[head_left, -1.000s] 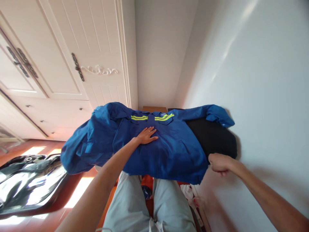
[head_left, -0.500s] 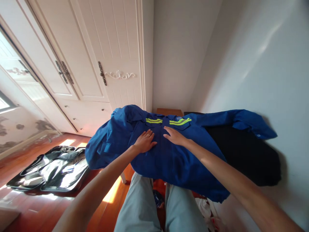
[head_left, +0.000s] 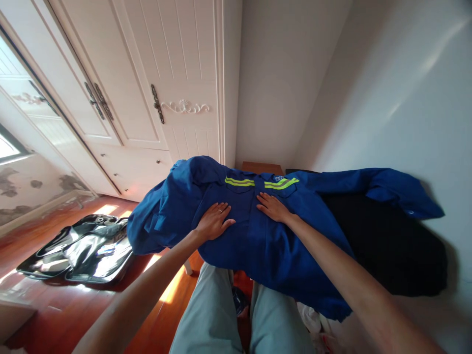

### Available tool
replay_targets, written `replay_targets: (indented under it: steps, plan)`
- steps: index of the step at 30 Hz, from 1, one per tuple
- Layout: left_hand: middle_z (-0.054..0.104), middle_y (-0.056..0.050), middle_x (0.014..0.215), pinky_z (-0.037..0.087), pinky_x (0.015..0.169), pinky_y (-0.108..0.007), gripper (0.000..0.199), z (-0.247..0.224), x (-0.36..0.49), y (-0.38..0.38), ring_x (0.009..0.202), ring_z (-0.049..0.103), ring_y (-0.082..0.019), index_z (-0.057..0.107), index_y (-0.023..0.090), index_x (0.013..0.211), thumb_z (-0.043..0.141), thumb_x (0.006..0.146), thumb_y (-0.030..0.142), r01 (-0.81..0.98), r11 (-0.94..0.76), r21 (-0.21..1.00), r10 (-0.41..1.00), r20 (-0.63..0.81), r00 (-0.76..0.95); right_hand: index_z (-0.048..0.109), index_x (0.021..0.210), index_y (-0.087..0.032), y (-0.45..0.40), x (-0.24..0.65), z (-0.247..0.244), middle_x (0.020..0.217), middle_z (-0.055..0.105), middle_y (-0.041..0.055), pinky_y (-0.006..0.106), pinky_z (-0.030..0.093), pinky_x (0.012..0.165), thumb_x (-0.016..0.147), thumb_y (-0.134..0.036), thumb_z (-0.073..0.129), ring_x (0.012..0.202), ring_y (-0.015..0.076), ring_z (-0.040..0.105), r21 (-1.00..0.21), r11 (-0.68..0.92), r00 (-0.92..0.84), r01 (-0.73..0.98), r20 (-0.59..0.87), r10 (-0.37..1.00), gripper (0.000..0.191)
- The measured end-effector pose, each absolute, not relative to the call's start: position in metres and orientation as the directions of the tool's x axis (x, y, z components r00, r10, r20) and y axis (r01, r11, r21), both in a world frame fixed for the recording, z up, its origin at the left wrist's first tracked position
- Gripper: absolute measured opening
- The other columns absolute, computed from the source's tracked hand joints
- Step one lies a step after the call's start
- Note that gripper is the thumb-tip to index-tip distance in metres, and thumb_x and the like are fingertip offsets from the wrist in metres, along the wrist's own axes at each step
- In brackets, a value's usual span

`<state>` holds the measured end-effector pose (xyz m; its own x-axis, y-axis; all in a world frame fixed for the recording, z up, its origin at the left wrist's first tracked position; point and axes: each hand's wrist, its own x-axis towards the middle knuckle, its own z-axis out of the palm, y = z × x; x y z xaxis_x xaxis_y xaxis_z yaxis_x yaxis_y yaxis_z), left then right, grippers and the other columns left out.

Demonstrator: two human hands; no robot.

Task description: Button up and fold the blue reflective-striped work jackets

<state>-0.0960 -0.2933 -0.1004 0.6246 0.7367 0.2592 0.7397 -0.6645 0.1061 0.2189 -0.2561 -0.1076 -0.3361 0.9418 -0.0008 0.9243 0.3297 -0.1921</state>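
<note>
Nearest are the wearer's grey trousers [head_left: 212, 314], with a blue jacket [head_left: 245, 241] spread out just beyond the knees. The left hand [head_left: 214, 221] lies flat on its front, fingers stretched out and thumb apart, gripping nothing; the right hand [head_left: 273, 207] rests open beside the front strip, below the yellow-green bands [head_left: 280, 184], its fingers slightly spread. A black cloth item [head_left: 394, 250] lies under the right-hand sleeve. Farther off, an open suitcase [head_left: 79, 253] lies on the floor [head_left: 121, 314], before a white wardrobe [head_left: 136, 64].
</note>
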Motion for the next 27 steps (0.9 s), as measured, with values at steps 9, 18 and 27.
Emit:
replay_targets:
  steps: [9,18,27]
  plan:
    - [0.045,-0.018,0.150,0.027,0.116,-0.047,0.079,-0.081,-0.067,-0.277,0.144,0.033,-0.033,0.049,0.013,0.143,0.023,0.094,0.069,0.776,-0.622,0.104,0.767,0.277,0.578,0.024,0.156,-0.015,-0.271,0.206,-0.083,0.162,0.019,0.0130,0.044,0.016,0.121,0.098,-0.065,0.018,0.150,0.0260,0.015,-0.170,0.427,-0.425,0.888,0.050,0.904,0.077]
    - [0.025,-0.014,0.160,0.017,0.119,-0.051,0.075,-0.089,0.017,-0.234,0.150,0.017,-0.030,0.033,0.017,0.153,0.020,0.096,0.065,0.637,-0.754,0.161,0.655,0.108,0.748,0.037,0.150,-0.013,-0.253,0.269,-0.063,0.156,0.035,0.0150,0.044,0.025,0.118,0.099,-0.055,0.033,0.146,0.0297,0.029,-0.102,0.173,-0.167,0.980,0.068,0.984,0.066]
    - [0.029,-0.013,0.159,0.016,0.119,-0.052,0.076,-0.104,0.015,-0.237,0.148,0.023,-0.030,0.036,0.019,0.152,0.018,0.095,0.067,0.655,-0.732,0.187,0.679,0.124,0.723,0.047,0.143,-0.016,-0.207,0.268,-0.053,0.145,0.051,0.0161,0.041,0.033,0.112,0.101,-0.046,0.036,0.136,0.0292,0.045,-0.075,0.127,-0.123,0.989,0.047,0.991,0.053]
